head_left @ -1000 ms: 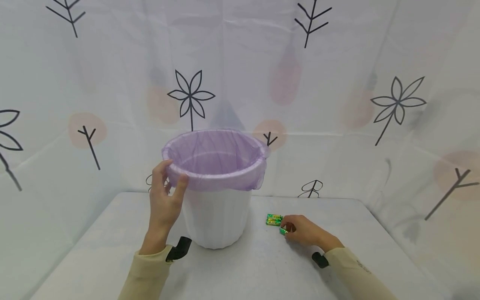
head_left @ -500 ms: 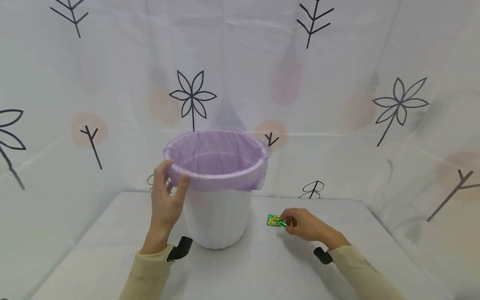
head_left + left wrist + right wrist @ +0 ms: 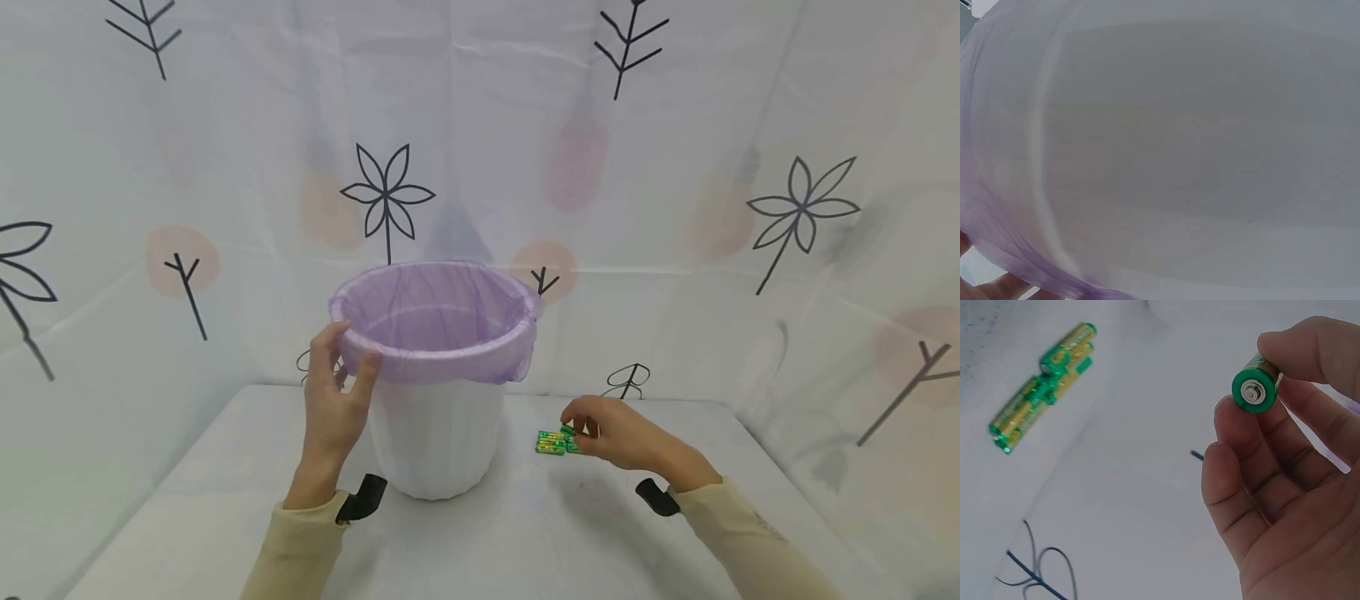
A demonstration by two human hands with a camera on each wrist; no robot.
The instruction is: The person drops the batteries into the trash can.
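Note:
My right hand (image 3: 622,433) pinches a green-and-gold battery (image 3: 1254,386) between thumb and fingers, raised above the table. Its silver end with a small nub faces the right wrist camera. Several matching batteries (image 3: 551,442) lie together in a cluster just below and left of this hand. A white trash can (image 3: 438,442) stands upright at the table's middle, with a sheer purple liner bag (image 3: 442,365) folded over its rim. At the near left of that rim, my left hand (image 3: 336,417) holds on with thumb and fingers. The bin's side fills most of the left wrist view.
A white-covered table (image 3: 465,550) carries everything. Close behind and at both sides hangs a pale cloth (image 3: 660,317) printed with leaves and flowers. The bin's tall wall stands left of the batteries.
My right hand has lifted its battery off the table and moved slightly up and right, clear of the cluster. The left hand stays at the bin's rim.

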